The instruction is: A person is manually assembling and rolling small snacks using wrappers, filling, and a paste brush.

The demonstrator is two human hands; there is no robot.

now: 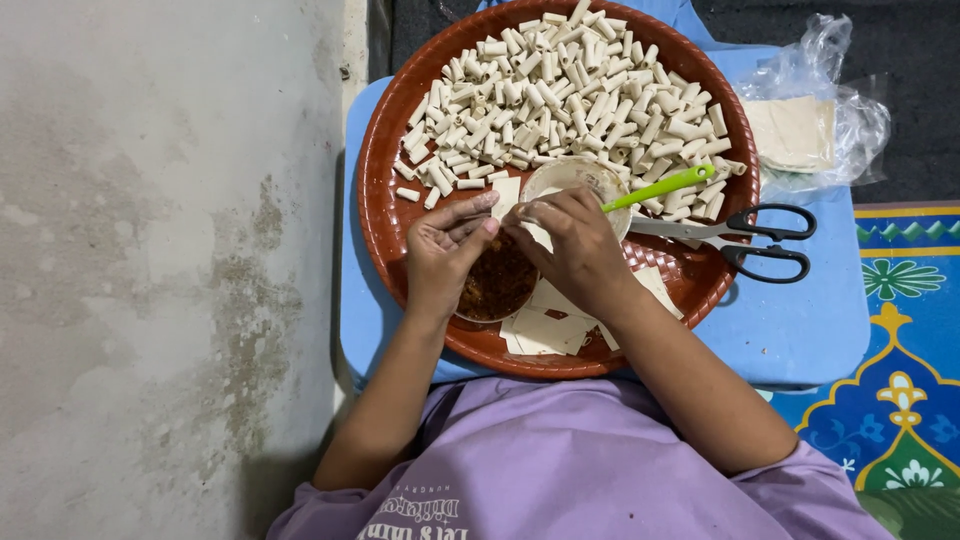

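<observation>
Lavender shirt (590, 470) nearest, blue table (800, 330) between grey wall (160, 270), patterned mat (910, 330).

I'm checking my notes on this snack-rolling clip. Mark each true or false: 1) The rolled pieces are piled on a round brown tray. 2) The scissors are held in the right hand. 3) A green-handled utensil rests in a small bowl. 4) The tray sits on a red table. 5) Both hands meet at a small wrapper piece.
1) True: the rolled pieces fill the far half of the brown tray.
2) False: the scissors lie at the tray's right edge, untouched; the right hand pinches a wrapper piece.
3) True: the green-handled utensil leans in the small bowl.
4) False: the table is light blue.
5) True: the left hand and right hand meet there.
</observation>
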